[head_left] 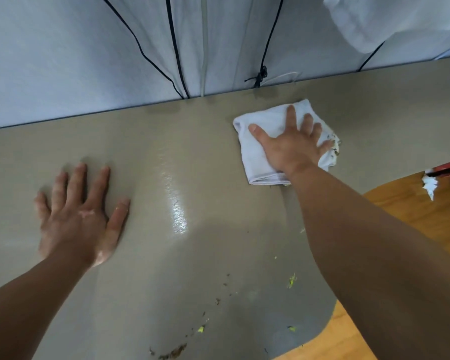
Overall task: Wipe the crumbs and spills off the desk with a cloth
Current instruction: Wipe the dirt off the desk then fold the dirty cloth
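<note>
Right forearm (361,255) crosses the lower right, over the grey tabletop (166,141). White cloth (260,154) lies flat at centre right under the right grip (291,149), fingers spread, pressing down. The left grip (81,216) lies spread flat at centre left. Wiping looks midway: brown crumbs (172,354) and what seem yellow flecks (292,281) wait at bottom centre, so the next stroke should drag the cloth there.

We find the cloth (255,157) on the desk (192,141) at upper right, our right hand (291,149) flat upon it; our left hand (81,219) rests on the desk at left, crumbs (173,352) at lower centre.
</note>
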